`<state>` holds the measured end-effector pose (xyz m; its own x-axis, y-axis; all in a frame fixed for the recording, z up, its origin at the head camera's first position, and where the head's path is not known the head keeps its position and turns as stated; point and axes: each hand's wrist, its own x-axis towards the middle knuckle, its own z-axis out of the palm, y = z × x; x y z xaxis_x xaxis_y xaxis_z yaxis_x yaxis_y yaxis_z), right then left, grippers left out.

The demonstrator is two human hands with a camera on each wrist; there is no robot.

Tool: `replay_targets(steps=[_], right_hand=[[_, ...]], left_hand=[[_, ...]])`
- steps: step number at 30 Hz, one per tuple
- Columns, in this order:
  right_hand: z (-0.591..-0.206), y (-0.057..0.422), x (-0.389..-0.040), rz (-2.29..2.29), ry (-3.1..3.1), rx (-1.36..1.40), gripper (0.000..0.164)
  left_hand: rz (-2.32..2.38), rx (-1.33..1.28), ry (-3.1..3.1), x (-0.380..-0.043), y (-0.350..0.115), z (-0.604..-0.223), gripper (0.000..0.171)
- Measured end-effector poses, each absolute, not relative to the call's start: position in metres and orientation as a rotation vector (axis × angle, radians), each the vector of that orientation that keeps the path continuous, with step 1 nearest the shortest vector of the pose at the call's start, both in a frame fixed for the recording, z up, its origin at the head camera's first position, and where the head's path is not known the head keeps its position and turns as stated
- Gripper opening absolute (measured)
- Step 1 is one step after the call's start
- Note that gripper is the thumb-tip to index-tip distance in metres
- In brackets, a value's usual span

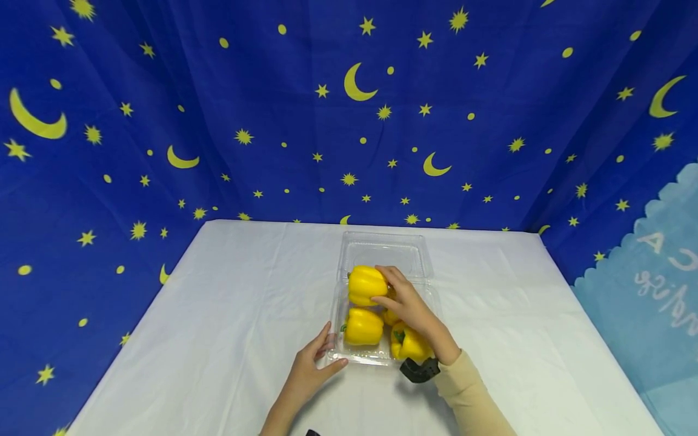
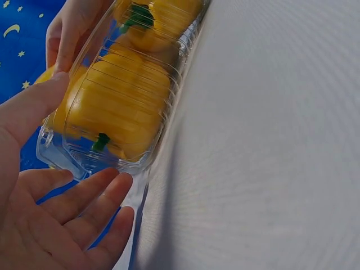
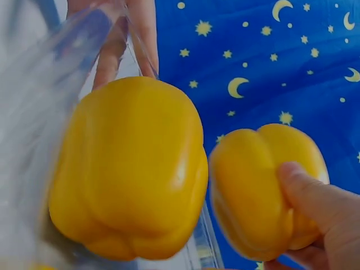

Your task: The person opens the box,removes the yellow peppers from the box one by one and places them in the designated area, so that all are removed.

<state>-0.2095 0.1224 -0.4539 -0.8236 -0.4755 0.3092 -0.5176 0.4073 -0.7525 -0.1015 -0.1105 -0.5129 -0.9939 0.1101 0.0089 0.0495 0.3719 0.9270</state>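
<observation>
A clear plastic clamshell box [image 1: 360, 358] lies with its lid folded back, yellow bell peppers inside. My right hand [image 1: 406, 306] grips one yellow bell pepper [image 1: 366, 286] at the box's far left, thumb on its near side; the right wrist view shows this pepper [image 3: 264, 191] in the grasp. Nearer me sits a second bell pepper [image 1: 363, 327], its green stem toward the left. A third bell pepper [image 1: 409, 343] is at the near right, and another is partly hidden beneath my right hand. My left hand [image 1: 311, 369] is at the box's near left corner, fingers spread along its side.
The transparent lid [image 1: 385, 254] extends toward the back of the white-covered table [image 1: 262, 290]. Behind hangs a blue curtain [image 1: 305, 121] with yellow moons and stars. A light blue panel with lettering [image 1: 654, 290] is at the right.
</observation>
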Motion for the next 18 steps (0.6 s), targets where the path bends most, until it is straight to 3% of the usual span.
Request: replay_targets(steps=[18], right_hand=[[-0.441, 0.149, -0.205, 1.434, -2.452, 0.827, 0.06]], left_hand=[[1.747, 0.107, 2.529, -0.101, -0.109, -0.511, 0.08]])
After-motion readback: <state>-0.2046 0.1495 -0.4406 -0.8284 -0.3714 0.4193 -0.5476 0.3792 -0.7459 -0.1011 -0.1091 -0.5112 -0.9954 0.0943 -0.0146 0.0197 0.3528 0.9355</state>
